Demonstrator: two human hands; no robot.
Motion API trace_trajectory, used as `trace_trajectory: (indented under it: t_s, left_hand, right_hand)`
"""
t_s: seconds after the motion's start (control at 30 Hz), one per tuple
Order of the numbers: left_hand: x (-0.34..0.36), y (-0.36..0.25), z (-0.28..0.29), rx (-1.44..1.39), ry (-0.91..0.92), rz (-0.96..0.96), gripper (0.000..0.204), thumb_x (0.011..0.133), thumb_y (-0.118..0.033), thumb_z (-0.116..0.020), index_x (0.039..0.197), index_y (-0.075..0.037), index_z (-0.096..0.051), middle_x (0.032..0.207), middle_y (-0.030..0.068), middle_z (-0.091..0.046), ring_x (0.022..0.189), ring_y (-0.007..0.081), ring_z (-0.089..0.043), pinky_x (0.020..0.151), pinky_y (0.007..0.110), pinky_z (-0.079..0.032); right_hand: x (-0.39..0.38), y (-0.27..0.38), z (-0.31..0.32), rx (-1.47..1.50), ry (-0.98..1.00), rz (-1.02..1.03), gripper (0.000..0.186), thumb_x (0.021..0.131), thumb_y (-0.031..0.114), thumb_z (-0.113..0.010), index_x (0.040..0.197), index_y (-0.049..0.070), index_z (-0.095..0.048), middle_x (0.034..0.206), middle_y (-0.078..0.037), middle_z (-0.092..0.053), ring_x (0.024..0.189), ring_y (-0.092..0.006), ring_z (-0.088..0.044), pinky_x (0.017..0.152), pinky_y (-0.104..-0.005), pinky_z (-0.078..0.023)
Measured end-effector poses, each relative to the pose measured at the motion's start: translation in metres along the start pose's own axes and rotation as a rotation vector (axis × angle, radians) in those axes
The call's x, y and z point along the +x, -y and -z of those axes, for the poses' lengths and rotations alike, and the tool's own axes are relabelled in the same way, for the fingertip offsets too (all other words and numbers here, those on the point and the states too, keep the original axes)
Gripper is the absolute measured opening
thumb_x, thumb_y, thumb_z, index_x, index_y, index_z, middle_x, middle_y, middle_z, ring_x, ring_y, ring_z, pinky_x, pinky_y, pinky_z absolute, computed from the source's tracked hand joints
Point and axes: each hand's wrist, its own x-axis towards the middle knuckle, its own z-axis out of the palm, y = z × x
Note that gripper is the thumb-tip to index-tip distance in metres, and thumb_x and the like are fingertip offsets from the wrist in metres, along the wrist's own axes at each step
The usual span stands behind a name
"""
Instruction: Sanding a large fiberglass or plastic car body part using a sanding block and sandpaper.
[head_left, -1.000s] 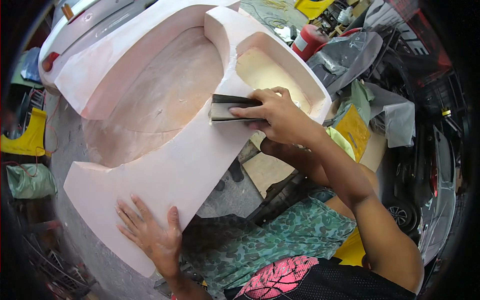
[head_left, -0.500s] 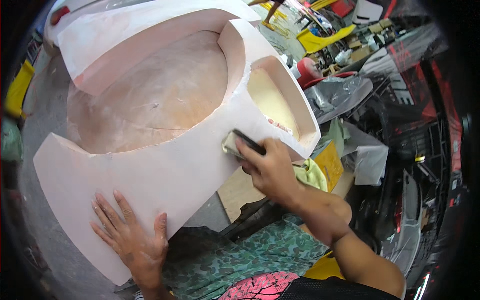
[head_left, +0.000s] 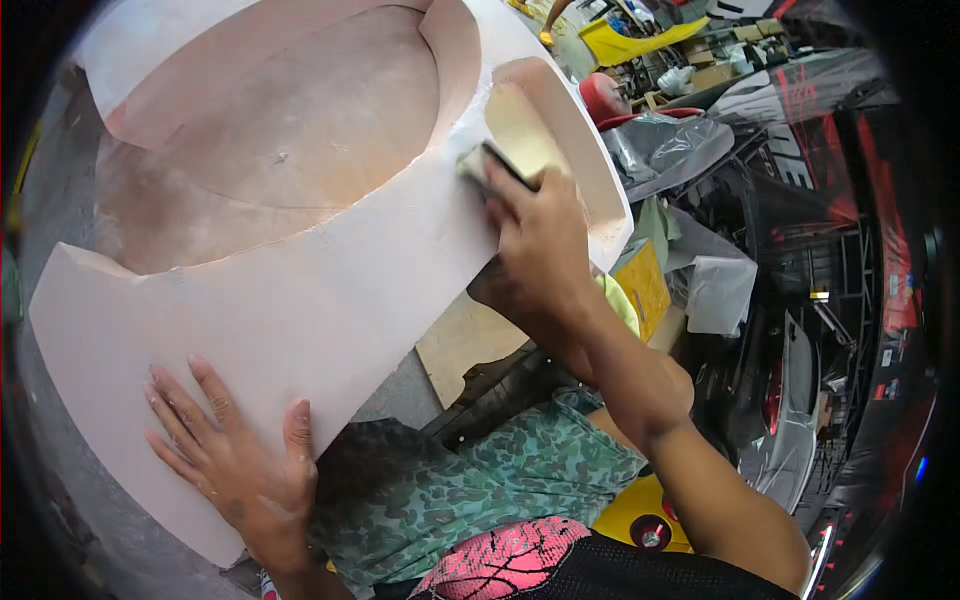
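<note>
A large pale pink body panel (head_left: pixel 270 300) with a big curved opening and a smaller recess (head_left: pixel 520 135) fills the left and middle. My left hand (head_left: pixel 235 465) lies flat on its near left part, fingers spread and dusted pale. In my right hand (head_left: pixel 545 240) is a dark sanding block (head_left: pixel 508 165) with a pale sheet at its left end (head_left: pixel 474 165). The block rests on the strip between the big opening and the smaller recess. My right fingers wrap round it, and its underside is hidden.
Below the panel lies a wooden board (head_left: pixel 465 350), beside a yellow piece (head_left: pixel 643 290). Red-and-black parts under plastic sheeting (head_left: pixel 800 150) crowd the right. Farther back are a yellow panel (head_left: pixel 640 40), boxes and another person's leg (head_left: pixel 553 18).
My right hand has slid the sanding block farther up the strip, beside the small recess. My left hand keeps its place on the panel. The whole view has shifted slightly.
</note>
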Motion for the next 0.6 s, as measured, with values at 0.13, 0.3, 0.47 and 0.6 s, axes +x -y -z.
trace_trajectory:
  t_s: [0.13,0.3,0.47,0.6]
  left_hand:
    - [0.001,0.003,-0.010,0.001,0.011,0.031,0.090,0.093,-0.064,-0.054,0.158,-0.006,-0.030,0.164,0.0256,-0.021,0.153,0.0422,-0.018,0.122,0.060,-0.011]
    - [-0.001,0.001,-0.001,0.004,0.000,0.006,0.089,0.092,-0.062,-0.056,0.158,-0.006,-0.032,0.164,0.0253,-0.023,0.152,0.0433,-0.020,0.121,0.062,-0.012]
    - [0.002,-0.002,-0.006,-0.007,-0.005,0.005,0.089,0.092,-0.060,-0.058,0.157,-0.005,-0.032,0.164,0.0252,-0.023,0.152,0.0431,-0.020,0.121,0.061,-0.012]
    - [-0.003,0.000,-0.003,0.027,0.004,0.013,0.088,0.092,-0.057,-0.060,0.157,-0.004,-0.032,0.164,0.0265,-0.022,0.152,0.0434,-0.020,0.121,0.060,-0.011]
  right_hand:
    - [-0.039,0.020,-0.014,0.104,0.077,0.088,0.043,0.085,0.007,-0.062,0.125,0.021,-0.071,0.092,-0.018,-0.056,0.088,-0.0368,-0.056,0.072,-0.0475,-0.045]
    - [-0.024,-0.004,-0.001,0.048,0.080,0.165,0.045,0.081,0.006,-0.064,0.122,0.023,-0.073,0.094,-0.015,-0.058,0.092,-0.0337,-0.058,0.077,-0.0466,-0.045]
    - [0.009,-0.032,-0.012,0.281,0.113,0.272,0.043,0.079,0.005,-0.064,0.117,0.021,-0.074,0.108,-0.014,-0.064,0.107,-0.0330,-0.060,0.097,-0.0462,-0.045]
    - [-0.030,0.023,0.000,0.366,0.138,0.688,0.044,0.071,0.000,-0.066,0.106,0.026,-0.074,0.113,-0.005,-0.064,0.114,-0.0268,-0.061,0.105,-0.0465,-0.042]
